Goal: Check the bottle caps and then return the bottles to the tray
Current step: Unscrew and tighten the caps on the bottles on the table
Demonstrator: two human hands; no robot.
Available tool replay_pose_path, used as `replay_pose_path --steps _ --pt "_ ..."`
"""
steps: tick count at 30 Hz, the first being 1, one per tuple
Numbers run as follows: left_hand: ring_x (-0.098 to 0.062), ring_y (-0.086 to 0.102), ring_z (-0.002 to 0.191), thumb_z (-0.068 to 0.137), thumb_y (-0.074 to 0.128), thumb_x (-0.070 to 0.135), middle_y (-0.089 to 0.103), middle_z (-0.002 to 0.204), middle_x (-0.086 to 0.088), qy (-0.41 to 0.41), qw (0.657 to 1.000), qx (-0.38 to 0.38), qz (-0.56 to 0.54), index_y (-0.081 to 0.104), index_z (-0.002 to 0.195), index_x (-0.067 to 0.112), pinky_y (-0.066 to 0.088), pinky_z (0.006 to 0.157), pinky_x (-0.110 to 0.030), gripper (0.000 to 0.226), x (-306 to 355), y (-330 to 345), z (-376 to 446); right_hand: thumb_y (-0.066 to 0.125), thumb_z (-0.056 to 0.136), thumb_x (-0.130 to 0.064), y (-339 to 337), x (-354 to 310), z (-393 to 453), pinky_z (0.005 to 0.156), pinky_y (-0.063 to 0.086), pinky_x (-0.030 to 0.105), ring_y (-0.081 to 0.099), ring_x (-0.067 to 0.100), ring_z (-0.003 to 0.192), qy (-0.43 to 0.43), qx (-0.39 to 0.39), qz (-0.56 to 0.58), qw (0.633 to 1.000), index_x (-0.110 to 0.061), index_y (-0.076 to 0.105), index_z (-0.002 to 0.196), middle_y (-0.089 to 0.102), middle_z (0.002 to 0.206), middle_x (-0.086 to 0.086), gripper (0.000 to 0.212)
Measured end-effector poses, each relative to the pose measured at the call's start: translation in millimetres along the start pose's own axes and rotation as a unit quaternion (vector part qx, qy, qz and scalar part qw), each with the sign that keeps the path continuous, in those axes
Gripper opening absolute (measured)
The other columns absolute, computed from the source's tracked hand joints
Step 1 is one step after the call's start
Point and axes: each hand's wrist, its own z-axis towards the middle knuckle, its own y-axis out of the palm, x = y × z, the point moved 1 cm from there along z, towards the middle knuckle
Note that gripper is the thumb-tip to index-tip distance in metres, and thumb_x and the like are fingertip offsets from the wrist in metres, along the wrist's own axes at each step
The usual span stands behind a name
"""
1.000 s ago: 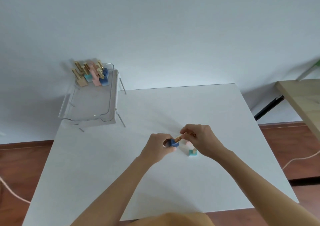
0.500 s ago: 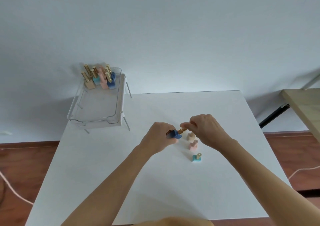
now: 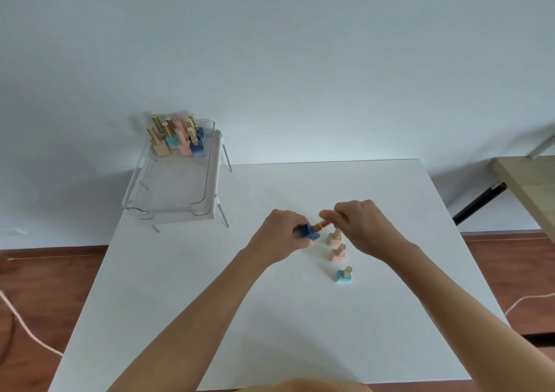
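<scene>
My left hand grips a dark blue bottle by its square body, tipped sideways above the white table. My right hand pinches the bottle's gold cap. Just under my right hand stand a beige bottle, a pink bottle and a teal bottle in a short row on the table. The clear tray sits raised on a white stand at the table's far left corner, with several capped bottles at its far end.
A wooden table with a black leg stands at the right. Cords lie on the wooden floor at both sides. A plain wall is behind the table.
The view has shifted, so the hands and bottles sit higher in the frame; the three standing bottles, partly hidden before, now show. Both hands keep their hold on the blue bottle.
</scene>
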Motion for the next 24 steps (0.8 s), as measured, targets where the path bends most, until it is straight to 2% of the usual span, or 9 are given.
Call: replay_pose_path --steps 3,6,9,12,14,16,18,21,24 --pt "-0.017 0.05 0.063 0.076 0.075 0.021 0.062 0.068 -0.002 -0.008 1.0 -0.006 -0.003 0.073 0.083 0.012 0.047 0.063 -0.037 0.012 -0.5 2.8 -1.6 0.047 0.088 -0.059 -2.6 4.0 -4.9 0.064 0.05 0.037 0.059 0.023 0.064 0.002 -0.004 0.006 1.0 -0.01 0.063 0.079 0.067 0.07 0.007 0.052" --pt "-0.026 0.055 0.066 0.076 0.075 0.022 0.066 0.072 -0.008 -0.009 1.0 -0.003 -0.005 0.073 0.083 0.012 0.049 0.065 -0.039 0.013 0.3 3.2 -1.6 0.067 0.086 -0.034 -9.0 6.6 -10.5 0.066 0.046 0.019 0.06 0.004 0.074 -0.083 -0.009 0.057 0.995 -0.027 0.062 0.109 0.066 0.088 -0.008 0.025" --pt "-0.02 0.052 0.063 0.075 0.076 0.021 0.063 0.068 -0.001 0.001 1.0 -0.003 -0.008 0.073 0.082 0.015 0.045 0.06 -0.032 0.01 2.5 3.3 0.1 0.066 0.087 -0.022 -8.0 8.8 -10.2 0.061 0.044 0.023 0.059 0.012 0.067 -0.091 0.006 0.052 0.994 -0.019 0.068 0.091 0.069 0.077 -0.003 0.005" --pt "-0.02 0.055 0.065 0.076 0.076 0.019 0.063 0.069 0.001 0.011 1.0 -0.009 0.006 0.073 0.085 0.016 0.047 0.062 -0.031 0.01 7.0 5.5 1.4 0.055 0.092 -0.042 -3.4 10.3 -7.3 0.058 0.047 0.038 0.055 0.025 0.056 -0.016 0.015 0.041 0.999 -0.006 0.063 0.069 0.065 0.059 0.007 0.044" --pt "-0.02 0.056 0.065 0.076 0.076 0.019 0.064 0.07 -0.001 0.013 1.0 -0.012 0.015 0.073 0.085 0.016 0.047 0.061 -0.032 0.01 8.4 7.6 2.2 0.049 0.091 -0.053 -4.1 11.6 -8.8 0.06 0.05 0.041 0.059 0.026 0.057 0.008 0.016 0.035 0.999 -0.005 0.062 0.068 0.064 0.057 0.004 0.055" --pt "-0.011 0.051 0.06 0.076 0.076 0.019 0.06 0.065 0.006 0.013 1.0 -0.011 0.011 0.073 0.084 0.016 0.042 0.058 -0.023 0.009 8.6 9.4 2.7 0.053 0.088 -0.054 -6.1 14.5 -13.5 0.061 0.052 0.032 0.064 0.019 0.062 -0.005 0.005 0.054 0.999 -0.015 0.064 0.086 0.068 0.07 -0.002 0.041" --pt "-0.01 0.05 0.059 0.076 0.076 0.02 0.058 0.065 0.01 0.013 1.0 -0.011 0.011 0.074 0.086 0.017 0.04 0.057 -0.019 0.011 9.6 10.3 3.4 0.063 0.088 -0.04 -6.6 16.2 -18.0 0.064 0.048 0.022 0.063 0.006 0.067 -0.053 -0.004 0.056 0.997 -0.026 0.06 0.104 0.068 0.082 -0.008 0.022" --pt "-0.018 0.055 0.065 0.075 0.076 0.019 0.063 0.069 0.002 0.023 0.999 -0.013 0.02 0.074 0.086 0.018 0.048 0.062 -0.031 0.012 11.0 11.7 6.0 0.062 0.09 -0.023 -2.6 15.7 -21.1 0.059 0.042 0.024 0.056 0.011 0.059 -0.057 0.027 0.064 0.996 -0.018 0.063 0.089 0.069 0.072 -0.001 0.005" --pt "-0.022 0.058 0.067 0.075 0.076 0.019 0.065 0.071 -0.001 0.028 0.999 -0.016 0.021 0.073 0.084 0.018 0.05 0.063 -0.035 0.01 13.1 14.1 8.1 0.057 0.091 -0.038 1.4 16.9 -19.6 0.049 0.036 0.03 0.043 0.021 0.048 0.007 0.043 0.046 0.998 -0.012 0.053 0.064 0.053 0.049 0.002 0.038"
